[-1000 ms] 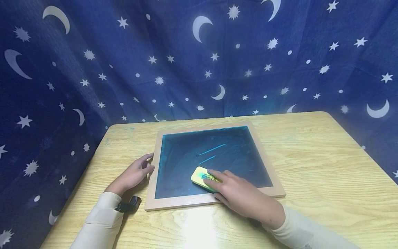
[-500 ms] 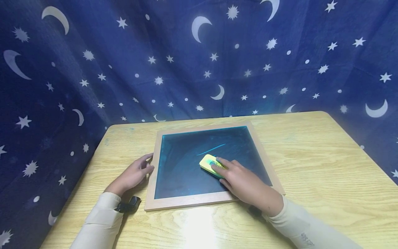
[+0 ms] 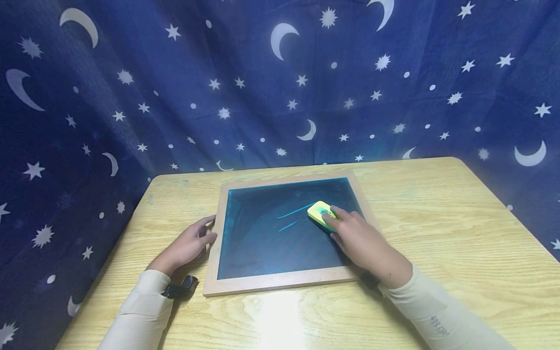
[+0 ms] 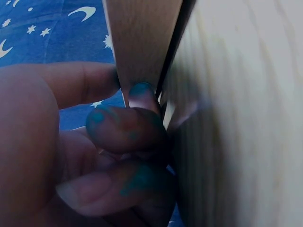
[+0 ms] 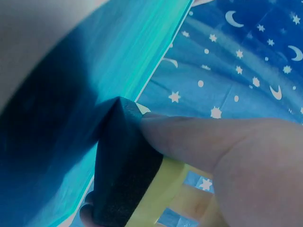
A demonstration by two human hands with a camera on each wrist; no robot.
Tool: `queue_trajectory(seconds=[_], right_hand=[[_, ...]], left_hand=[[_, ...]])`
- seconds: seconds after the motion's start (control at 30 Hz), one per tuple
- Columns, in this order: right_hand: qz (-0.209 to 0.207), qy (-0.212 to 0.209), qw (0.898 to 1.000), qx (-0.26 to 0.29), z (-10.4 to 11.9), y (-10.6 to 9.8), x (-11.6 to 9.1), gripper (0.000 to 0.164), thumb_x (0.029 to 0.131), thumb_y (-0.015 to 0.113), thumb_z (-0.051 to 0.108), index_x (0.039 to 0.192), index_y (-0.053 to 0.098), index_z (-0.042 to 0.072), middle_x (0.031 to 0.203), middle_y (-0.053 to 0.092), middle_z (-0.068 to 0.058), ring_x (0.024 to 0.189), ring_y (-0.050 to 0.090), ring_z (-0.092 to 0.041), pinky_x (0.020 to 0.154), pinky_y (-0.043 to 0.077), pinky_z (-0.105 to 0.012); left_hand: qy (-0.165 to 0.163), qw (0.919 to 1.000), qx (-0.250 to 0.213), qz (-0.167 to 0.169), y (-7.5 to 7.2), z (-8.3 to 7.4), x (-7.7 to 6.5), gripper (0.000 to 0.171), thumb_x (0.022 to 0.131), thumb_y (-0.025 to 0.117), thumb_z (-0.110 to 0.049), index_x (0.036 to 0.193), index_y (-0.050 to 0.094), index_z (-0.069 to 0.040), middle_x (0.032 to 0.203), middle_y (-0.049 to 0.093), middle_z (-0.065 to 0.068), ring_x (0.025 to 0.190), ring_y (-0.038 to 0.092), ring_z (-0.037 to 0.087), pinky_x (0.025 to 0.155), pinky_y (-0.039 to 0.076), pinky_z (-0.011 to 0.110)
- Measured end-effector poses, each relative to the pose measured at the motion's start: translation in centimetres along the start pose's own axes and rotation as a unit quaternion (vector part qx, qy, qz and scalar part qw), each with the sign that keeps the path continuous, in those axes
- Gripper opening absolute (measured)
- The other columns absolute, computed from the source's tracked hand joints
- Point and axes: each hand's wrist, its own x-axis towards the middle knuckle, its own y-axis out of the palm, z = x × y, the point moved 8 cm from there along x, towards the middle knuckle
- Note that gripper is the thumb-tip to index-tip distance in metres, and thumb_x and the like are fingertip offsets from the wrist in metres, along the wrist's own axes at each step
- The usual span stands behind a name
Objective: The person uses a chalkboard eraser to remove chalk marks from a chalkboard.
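In the head view, a wood-framed chalkboard (image 3: 262, 253) lies on the table, with two blue chalk strokes (image 3: 294, 211) near its middle. My right hand (image 3: 363, 243) grips a yellow board eraser (image 3: 318, 209), which covers the right end of the upper stroke. The right wrist view shows the thumb on the yellow body and the eraser's dark felt (image 5: 125, 165) tilted near the blue-smeared board surface. At the board's left edge, my left hand (image 3: 188, 245) touches the side of the frame with its fingertips. Blue smudges mark those fingers (image 4: 125, 130) in the left wrist view.
The light wood-grain table (image 3: 446, 233) extends to both sides of the board. Behind and to the left hangs a dark blue curtain (image 3: 245, 58) printed with moons and stars. A black wrist strap (image 3: 181, 288) sits by the left sleeve.
My right hand has slid the eraser up and to the right across the board. The lower stroke, hidden half a second ago, shows again. The left hand stays in place.
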Motion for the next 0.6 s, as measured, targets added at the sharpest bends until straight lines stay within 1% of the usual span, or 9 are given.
queue_trajectory(seconds=[0.2, 0.3, 0.6], right_hand=[[-0.004, 0.01, 1.0, -0.006, -0.86, -0.31, 0.12, 0.045, 0.088, 0.072, 0.004, 0.132, 0.065, 0.007, 0.135, 0.059, -0.027, 0.104, 0.064, -0.046, 0.088, 0.055, -0.055], [-0.007, 0.007, 1.0, -0.008, -0.73, -0.4, 0.15, 0.045, 0.088, 0.073, 0.005, 0.132, 0.065, 0.007, 0.135, 0.059, -0.027, 0.102, 0.064, -0.045, 0.087, 0.055, -0.054], [0.0, -0.001, 1.0, -0.015, -0.22, -0.15, 0.02, 0.045, 0.089, 0.073, 0.01, 0.134, 0.064, 0.008, 0.137, 0.058, -0.025, 0.104, 0.064, -0.044, 0.087, 0.055, -0.054]], left_hand=[[-0.004, 1.0, 0.001, -0.001, -0.03, 0.04, 0.01, 0.061, 0.102, 0.052, -0.019, 0.156, 0.028, -0.001, 0.095, 0.056, 0.009, 0.062, 0.048, 0.016, 0.053, 0.043, 0.03], [-0.004, 1.0, -0.001, 0.001, 0.03, 0.04, -0.02, 0.062, 0.102, 0.052, -0.02, 0.156, 0.027, 0.0, 0.095, 0.056, 0.009, 0.061, 0.047, 0.015, 0.052, 0.043, 0.03], [-0.002, 1.0, -0.005, 0.003, 0.08, 0.07, -0.02, 0.062, 0.102, 0.052, -0.02, 0.156, 0.028, -0.001, 0.094, 0.056, 0.009, 0.057, 0.046, 0.013, 0.05, 0.042, 0.03]])
